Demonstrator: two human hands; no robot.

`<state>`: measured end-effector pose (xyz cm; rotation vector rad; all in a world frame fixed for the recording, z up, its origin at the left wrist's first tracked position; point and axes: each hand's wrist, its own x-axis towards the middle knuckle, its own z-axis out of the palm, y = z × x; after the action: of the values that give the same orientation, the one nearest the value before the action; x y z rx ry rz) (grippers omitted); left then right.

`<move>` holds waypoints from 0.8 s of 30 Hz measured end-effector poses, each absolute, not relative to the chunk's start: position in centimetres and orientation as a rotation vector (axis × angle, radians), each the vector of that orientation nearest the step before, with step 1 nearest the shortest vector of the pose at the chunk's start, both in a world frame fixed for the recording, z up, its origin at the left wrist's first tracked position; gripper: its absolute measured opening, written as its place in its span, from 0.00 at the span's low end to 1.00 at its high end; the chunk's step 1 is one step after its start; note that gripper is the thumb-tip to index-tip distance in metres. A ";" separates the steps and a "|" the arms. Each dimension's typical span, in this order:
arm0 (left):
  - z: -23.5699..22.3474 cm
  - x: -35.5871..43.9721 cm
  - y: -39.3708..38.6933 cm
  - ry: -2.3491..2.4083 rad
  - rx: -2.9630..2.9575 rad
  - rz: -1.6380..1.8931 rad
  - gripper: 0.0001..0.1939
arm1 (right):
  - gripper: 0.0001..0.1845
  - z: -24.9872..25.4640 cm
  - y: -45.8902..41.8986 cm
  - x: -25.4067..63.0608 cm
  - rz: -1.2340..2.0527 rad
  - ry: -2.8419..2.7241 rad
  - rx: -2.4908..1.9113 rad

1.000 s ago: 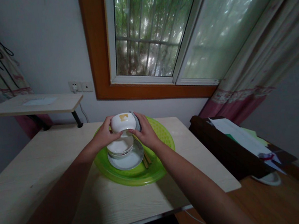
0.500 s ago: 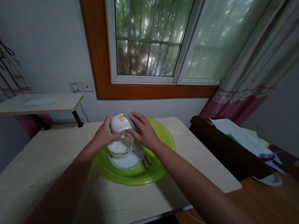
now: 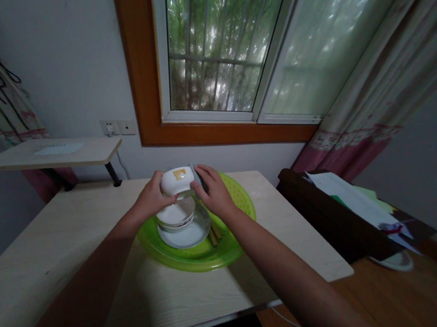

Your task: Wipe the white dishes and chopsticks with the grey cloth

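Observation:
My left hand (image 3: 152, 195) grips the left side of a white bowl (image 3: 171, 182) with a yellow mark, tilted above a stack of dishes. In my right hand (image 3: 213, 191) is a grey cloth (image 3: 196, 175), held against the bowl's right side and mostly hidden by the fingers. Below, another white bowl (image 3: 177, 212) sits stacked on a white plate (image 3: 188, 236). Wooden chopsticks (image 3: 214, 235) lie to the right of the plate. All of these rest in a round green tray (image 3: 207, 263) on a pale wooden table.
A raised shelf (image 3: 46, 153) with a paper stands at the table's (image 3: 287, 230) back left. Beyond the right edge is a dark brown piece of furniture (image 3: 327, 218) carrying papers. A window (image 3: 220, 47) and wall sockets (image 3: 117, 127) are behind the table.
The cloth in my right hand has shifted slightly to the right along the bowl, showing more of its side and yellow mark. My left hand keeps its hold.

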<state>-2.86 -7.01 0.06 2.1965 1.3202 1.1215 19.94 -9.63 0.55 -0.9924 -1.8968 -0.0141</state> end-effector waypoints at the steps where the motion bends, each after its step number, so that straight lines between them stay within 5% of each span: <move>1: 0.1 -2.8 -7.1 1.326 2.197 1.115 0.29 | 0.24 0.6 -9.7 20.0 -0.030 -1.909 -0.983; 24: -0.1 -2.8 -7.0 1.341 2.249 1.126 0.27 | 0.20 1.2 -10.5 19.7 -0.120 -1.944 -0.954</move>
<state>-2.78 -6.98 -0.07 2.2486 1.3412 1.1263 19.71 -10.51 1.17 -0.9541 -1.9444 -0.1201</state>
